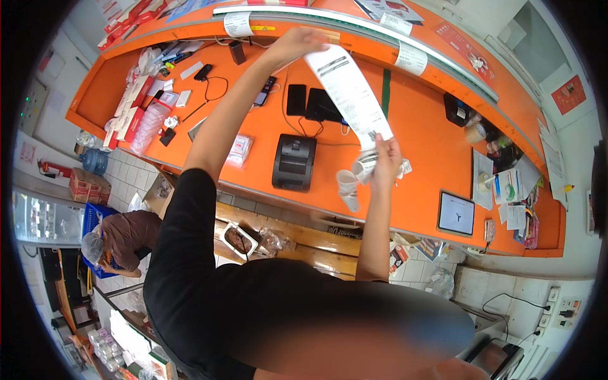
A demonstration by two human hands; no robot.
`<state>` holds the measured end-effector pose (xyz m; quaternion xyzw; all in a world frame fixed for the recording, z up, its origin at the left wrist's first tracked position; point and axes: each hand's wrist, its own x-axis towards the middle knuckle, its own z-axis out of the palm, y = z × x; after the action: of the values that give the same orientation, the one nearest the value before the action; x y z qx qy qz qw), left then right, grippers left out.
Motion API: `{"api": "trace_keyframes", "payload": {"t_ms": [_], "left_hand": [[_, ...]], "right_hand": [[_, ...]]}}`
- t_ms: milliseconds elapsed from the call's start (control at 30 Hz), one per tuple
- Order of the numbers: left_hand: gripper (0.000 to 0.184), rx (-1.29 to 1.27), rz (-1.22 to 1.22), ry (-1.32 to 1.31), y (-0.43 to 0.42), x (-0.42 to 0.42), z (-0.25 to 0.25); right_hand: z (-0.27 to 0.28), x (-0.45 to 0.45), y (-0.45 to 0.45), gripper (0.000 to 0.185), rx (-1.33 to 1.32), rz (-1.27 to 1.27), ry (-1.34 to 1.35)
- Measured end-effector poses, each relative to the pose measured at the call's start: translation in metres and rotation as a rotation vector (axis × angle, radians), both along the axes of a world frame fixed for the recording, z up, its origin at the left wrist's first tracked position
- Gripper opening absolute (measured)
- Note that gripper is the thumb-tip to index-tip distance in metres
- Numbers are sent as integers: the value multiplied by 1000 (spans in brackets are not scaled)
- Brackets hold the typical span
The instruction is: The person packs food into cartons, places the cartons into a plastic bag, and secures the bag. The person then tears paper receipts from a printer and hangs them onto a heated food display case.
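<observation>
A long printed receipt [348,88] is stretched between my two hands above the orange counter. My left hand [301,45], raised toward the counter's far ledge, pinches its upper end. Lower down and to the right, my right hand [386,163] has its fingers closed on the lower part of the strip. Curled paper [347,189] hangs below and beside that hand; whether it is one piece with the receipt I cannot tell. A black receipt printer [294,162] stands left of the curls. Two dark phone-like devices [296,100] lie behind the printer.
More receipts [411,58] hang from the ledge. A tablet [456,213] lies at the right front of the orange counter [418,183]. Boxes and plastic packs [151,126] crowd the left end. A person in a hair net [130,234] bends over a blue crate at lower left.
</observation>
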<state>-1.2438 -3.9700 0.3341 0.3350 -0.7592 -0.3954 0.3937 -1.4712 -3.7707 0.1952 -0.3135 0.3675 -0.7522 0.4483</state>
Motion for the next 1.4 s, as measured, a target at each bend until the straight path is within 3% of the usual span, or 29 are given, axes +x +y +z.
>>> {"api": "trace_keyframes", "payload": {"t_ms": [100,200,267,367,400,500,567,600,733,767,900,967,1067,1100,1133,1167,1233,1367,1400], "left_hand": [[34,-487,29,-55,-70,-45,5],[27,-758,101,-235,-126,-59,-2],[24,-990,171,-319,-144,-52,-8],[20,-833,151,-349,-118,-52,-11],[22,-922,183,-338,-111,-53,-13],[32,-714,298,-523,-94,-56,-6],[38,-1104,412,-659,-85,-52,-5],[42,-1296,467,-727,-83,-50,-9],[53,-1091,494,-799,-77,-62,-23],[54,-1092,476,-700,-70,-64,-24],[61,-1108,540,-776,-64,-59,-17],[29,-1327,715,-669,-65,-67,-15],[61,-675,349,-299,25,-75,7],[61,-203,47,-184,71,-71,7],[62,25,-297,-66,121,-66,4],[44,55,-564,44,150,-68,-7],[33,316,-811,169,187,-66,-18],[24,315,-890,-101,184,-34,-7],[22,354,-835,-221,186,-23,6]], "right_hand": [[10,43,-47,19,69,12,-16],[0,75,-104,21,-33,-21,112],[-3,89,-121,22,-4,8,34],[7,100,-110,21,81,68,60],[5,101,-111,23,77,86,39],[-2,102,-110,32,63,91,51],[-5,97,-110,42,46,21,142],[-2,95,-100,58,136,-122,261],[13,67,-53,54,-24,-341,325],[20,60,-41,54,-39,-293,357],[66,44,0,53,-111,-199,499],[90,42,18,53,-120,-172,507],[109,33,34,55,-262,-132,601],[112,32,42,56,-316,-111,619],[121,32,51,58,-327,-96,581],[128,32,60,59,-323,-50,539],[136,31,78,63,-311,62,459],[152,29,114,88,-71,159,716],[149,20,121,81,65,177,808]]}}
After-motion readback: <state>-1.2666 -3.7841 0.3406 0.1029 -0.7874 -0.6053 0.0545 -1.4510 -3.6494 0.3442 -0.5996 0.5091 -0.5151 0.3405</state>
